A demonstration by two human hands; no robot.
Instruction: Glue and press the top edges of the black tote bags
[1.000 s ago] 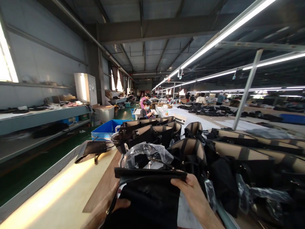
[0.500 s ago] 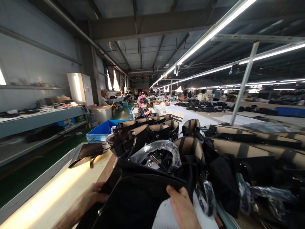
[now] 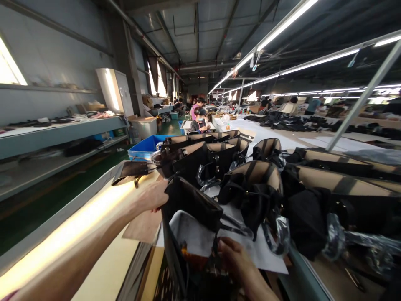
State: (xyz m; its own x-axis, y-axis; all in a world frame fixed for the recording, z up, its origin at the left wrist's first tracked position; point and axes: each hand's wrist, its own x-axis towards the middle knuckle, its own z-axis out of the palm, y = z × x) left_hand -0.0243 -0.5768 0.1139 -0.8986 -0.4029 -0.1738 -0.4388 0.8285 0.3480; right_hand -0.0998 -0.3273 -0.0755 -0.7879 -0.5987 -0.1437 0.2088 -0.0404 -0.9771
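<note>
A black handbag [image 3: 188, 194] is between my hands, tilted on its side, with whitish paper visible through its gap. Its lower part is dark and hard to make out. At the bag's far left corner, my left hand [image 3: 158, 195] has its fingers closed on the edge. My right hand [image 3: 234, 255] curls its fingers at the nearer right edge, gripping the bag there. Just beyond stands another black bag [image 3: 263, 175] with beige lining. A white sheet [image 3: 266, 259] lies beneath, to the right.
Several black bags with plastic-wrapped handles [image 3: 278, 238] crowd the right and far side. A blue bin [image 3: 142, 148] stands beyond the table's left end. A dark flat piece [image 3: 131, 171] lies on the cream tabletop [image 3: 109, 234]. A person [image 3: 200, 123] sits farther off.
The bag has turned and tipped from facing me squarely. My left hand has moved forward to its far corner. The plastic-wrapped handle over the bag is out of sight; the view has shifted.
</note>
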